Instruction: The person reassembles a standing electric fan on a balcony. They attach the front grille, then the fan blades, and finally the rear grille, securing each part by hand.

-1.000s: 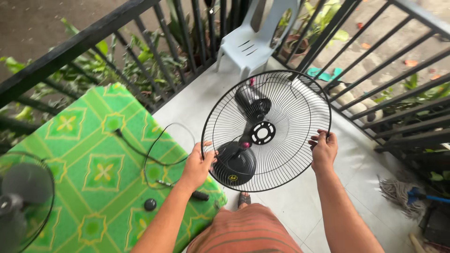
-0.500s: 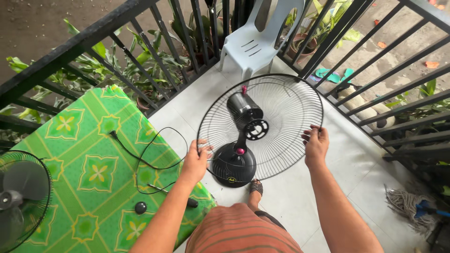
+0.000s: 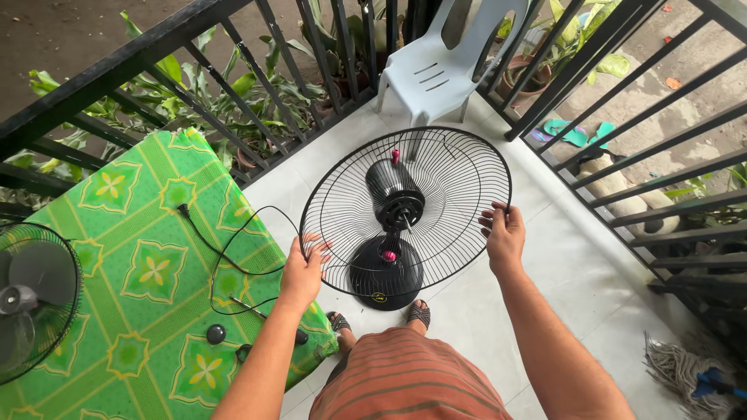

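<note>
I look down at a black fan (image 3: 393, 198) with its round base (image 3: 385, 276) and its rear wire guard (image 3: 451, 167), held above the white tiled floor. No blades or front guard are on it. My left hand (image 3: 302, 268) grips the guard's left rim. My right hand (image 3: 504, 236) grips the right rim. The fan's black power cord (image 3: 226, 249) trails left onto a table with a green patterned cloth (image 3: 132, 272).
Another fan with a wire guard (image 3: 31, 295) lies at the table's left edge. A small black knob (image 3: 215, 334) and a screwdriver (image 3: 264, 319) rest on the cloth. A white plastic chair (image 3: 440, 66) stands ahead, black railings (image 3: 622, 117) enclose the balcony, a mop (image 3: 692, 369) lies at right.
The fan has shifted away from me and a little lower, still held by both hands on the guard rim. My view has tilted, showing more of the chair.
</note>
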